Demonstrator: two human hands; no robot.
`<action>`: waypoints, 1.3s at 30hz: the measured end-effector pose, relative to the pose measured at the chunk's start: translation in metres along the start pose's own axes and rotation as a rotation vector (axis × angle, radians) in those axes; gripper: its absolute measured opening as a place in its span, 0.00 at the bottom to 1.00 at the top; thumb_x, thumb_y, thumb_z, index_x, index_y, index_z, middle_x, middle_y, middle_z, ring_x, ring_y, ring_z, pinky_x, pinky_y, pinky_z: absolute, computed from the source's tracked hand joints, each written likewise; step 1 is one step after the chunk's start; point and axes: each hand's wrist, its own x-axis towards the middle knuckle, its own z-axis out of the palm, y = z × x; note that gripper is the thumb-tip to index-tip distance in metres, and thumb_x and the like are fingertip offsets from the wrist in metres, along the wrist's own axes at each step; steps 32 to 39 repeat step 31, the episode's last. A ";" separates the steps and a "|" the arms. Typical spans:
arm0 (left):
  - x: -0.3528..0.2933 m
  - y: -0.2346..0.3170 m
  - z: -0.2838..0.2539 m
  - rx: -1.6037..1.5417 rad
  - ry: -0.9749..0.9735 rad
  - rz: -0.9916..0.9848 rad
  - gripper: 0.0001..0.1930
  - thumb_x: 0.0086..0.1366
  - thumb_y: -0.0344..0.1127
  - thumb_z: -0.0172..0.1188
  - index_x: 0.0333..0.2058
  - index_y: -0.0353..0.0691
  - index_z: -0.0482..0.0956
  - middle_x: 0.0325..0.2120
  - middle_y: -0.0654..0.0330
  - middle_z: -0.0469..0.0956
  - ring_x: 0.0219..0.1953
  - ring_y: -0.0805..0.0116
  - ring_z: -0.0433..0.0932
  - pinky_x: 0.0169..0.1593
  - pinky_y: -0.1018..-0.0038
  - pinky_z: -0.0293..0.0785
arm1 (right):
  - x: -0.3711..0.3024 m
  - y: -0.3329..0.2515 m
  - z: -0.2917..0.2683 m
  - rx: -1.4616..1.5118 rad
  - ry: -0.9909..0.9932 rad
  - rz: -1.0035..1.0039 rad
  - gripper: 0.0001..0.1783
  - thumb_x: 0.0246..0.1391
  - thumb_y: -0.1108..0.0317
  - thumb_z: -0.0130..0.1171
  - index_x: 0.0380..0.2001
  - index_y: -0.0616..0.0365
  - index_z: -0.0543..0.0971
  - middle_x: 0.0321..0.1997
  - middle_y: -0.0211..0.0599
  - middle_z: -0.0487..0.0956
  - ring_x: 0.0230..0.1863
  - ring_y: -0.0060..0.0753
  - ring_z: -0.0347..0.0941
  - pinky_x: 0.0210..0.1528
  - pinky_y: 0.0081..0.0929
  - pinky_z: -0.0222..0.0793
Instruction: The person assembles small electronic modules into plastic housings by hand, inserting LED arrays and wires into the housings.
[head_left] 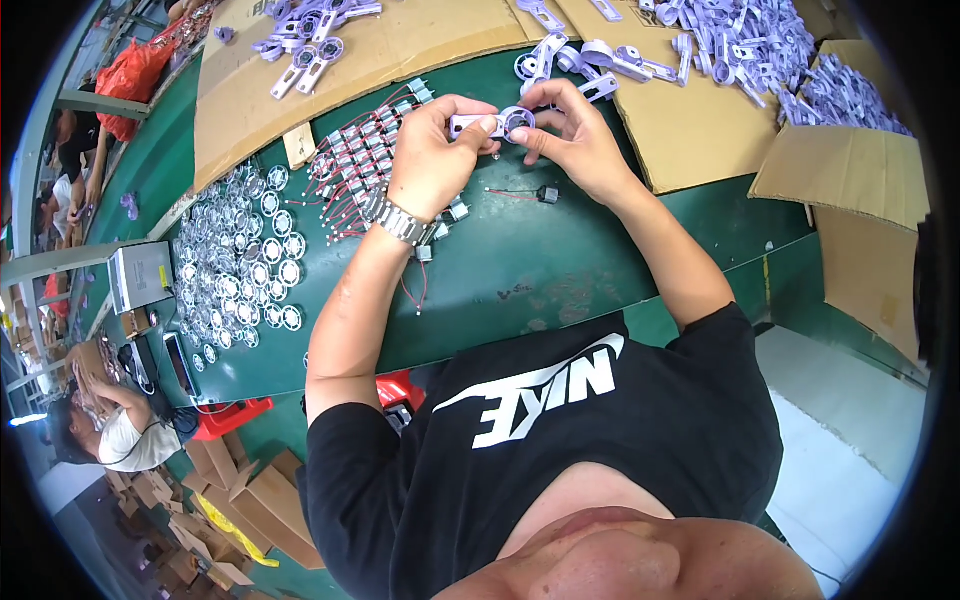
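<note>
Both of my hands meet over the far middle of the green table around one purple plastic housing [506, 124], which has a long flat body and a round ring at one end. My left hand [432, 160] pinches the body between thumb and fingers; a metal-band watch [398, 218] is on that wrist. Thumb and fingers of my right hand [580, 145] close on the ring end. Just below, a small dark motor [547, 194] with thin wires lies alone on the table. Rows of small silver motors [360, 150] with red wires spread beside and under my left forearm.
Many clear, spoked round pieces [245, 270] cover the table's left part. Purple housings [735, 45] heap on cardboard at far right, with more at far left [310, 40]. An open carton [850, 190] stands right. Other people [130, 430] sit along the left.
</note>
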 end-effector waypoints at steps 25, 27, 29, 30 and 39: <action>-0.001 -0.001 0.004 0.022 -0.011 -0.021 0.09 0.70 0.26 0.61 0.44 0.25 0.81 0.38 0.51 0.85 0.34 0.68 0.86 0.39 0.78 0.84 | 0.000 -0.015 -0.008 -0.574 -0.133 -0.061 0.17 0.64 0.67 0.61 0.53 0.60 0.77 0.30 0.28 0.77 0.29 0.18 0.71 0.29 0.23 0.69; -0.003 0.001 0.006 0.048 -0.031 -0.040 0.11 0.70 0.26 0.60 0.47 0.24 0.79 0.40 0.49 0.84 0.37 0.66 0.86 0.44 0.76 0.85 | -0.002 -0.018 -0.006 -0.621 -0.112 -0.048 0.17 0.62 0.67 0.62 0.52 0.60 0.77 0.29 0.28 0.76 0.28 0.16 0.69 0.29 0.24 0.67; -0.005 0.002 0.008 0.073 -0.039 -0.018 0.11 0.70 0.26 0.60 0.48 0.24 0.79 0.40 0.49 0.84 0.37 0.65 0.86 0.45 0.76 0.85 | -0.003 -0.014 -0.006 -0.545 -0.087 0.001 0.17 0.62 0.66 0.62 0.52 0.59 0.77 0.29 0.28 0.77 0.28 0.17 0.69 0.29 0.23 0.66; -0.006 0.002 0.010 0.095 -0.047 0.005 0.12 0.70 0.26 0.60 0.48 0.24 0.78 0.40 0.49 0.84 0.37 0.65 0.86 0.45 0.75 0.85 | -0.003 -0.008 -0.006 -0.472 -0.064 0.049 0.17 0.61 0.66 0.61 0.52 0.59 0.78 0.30 0.29 0.77 0.28 0.17 0.70 0.30 0.23 0.66; -0.005 0.002 0.010 0.096 -0.050 0.004 0.12 0.70 0.26 0.60 0.48 0.24 0.78 0.40 0.49 0.84 0.37 0.65 0.86 0.45 0.75 0.85 | -0.004 -0.008 -0.006 -0.471 -0.061 0.050 0.17 0.61 0.66 0.61 0.52 0.59 0.78 0.30 0.29 0.77 0.28 0.17 0.70 0.30 0.23 0.66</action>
